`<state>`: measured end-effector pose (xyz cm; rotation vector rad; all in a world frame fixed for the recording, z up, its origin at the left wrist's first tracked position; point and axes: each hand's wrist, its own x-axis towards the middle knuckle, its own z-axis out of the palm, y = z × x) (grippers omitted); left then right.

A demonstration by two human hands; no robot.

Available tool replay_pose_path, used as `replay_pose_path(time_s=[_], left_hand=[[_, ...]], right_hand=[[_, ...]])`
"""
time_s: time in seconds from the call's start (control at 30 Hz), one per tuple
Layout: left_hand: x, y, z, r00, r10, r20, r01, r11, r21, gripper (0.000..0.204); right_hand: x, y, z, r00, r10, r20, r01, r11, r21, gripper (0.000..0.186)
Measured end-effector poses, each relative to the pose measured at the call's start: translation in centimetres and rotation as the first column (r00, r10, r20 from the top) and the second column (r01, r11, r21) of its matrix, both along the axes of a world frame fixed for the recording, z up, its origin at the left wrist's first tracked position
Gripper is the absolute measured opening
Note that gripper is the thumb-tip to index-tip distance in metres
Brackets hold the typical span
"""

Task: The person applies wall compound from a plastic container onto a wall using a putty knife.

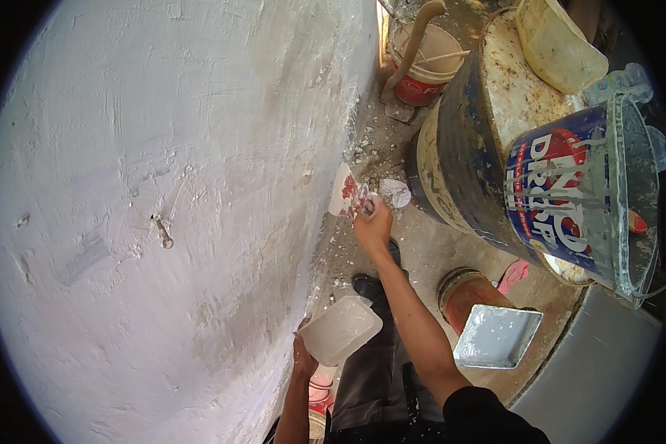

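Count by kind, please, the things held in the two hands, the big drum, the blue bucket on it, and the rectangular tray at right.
Flat red-and-white piece, in right hand: 1
Whitish plastic tub, in left hand: 1
Drum: 1
Blue bucket: 1
Rectangular tray: 1
Total: 5

The flat tool [342,192] is whitish with red patches; it is held at the foot of the white wall [163,133], and whether it touches, I cannot tell. The container [342,331] is pale, rectangular, round-cornered, held near this wall.
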<state>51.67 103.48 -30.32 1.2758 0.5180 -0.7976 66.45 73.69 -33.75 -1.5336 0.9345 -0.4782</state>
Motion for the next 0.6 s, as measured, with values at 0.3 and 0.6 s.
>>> replay_pose_path(time_s=[0.3,0.6], left_hand=[[-1.3,1.3,0.7,0.969,0.028,-0.244,-0.020,0.999,0.037,0.084],[-1.4,0.6,1.5,0.955,0.151,-0.257,-0.170,0.984,-0.055,0.086]], right_hand=[[5.6,2.0,-5.7,0.976,0.037,0.213,-0.078,0.979,0.188,0.015],[5.9,2.3,-2.3,0.953,0.102,0.284,-0.190,0.934,0.301,0.009]])
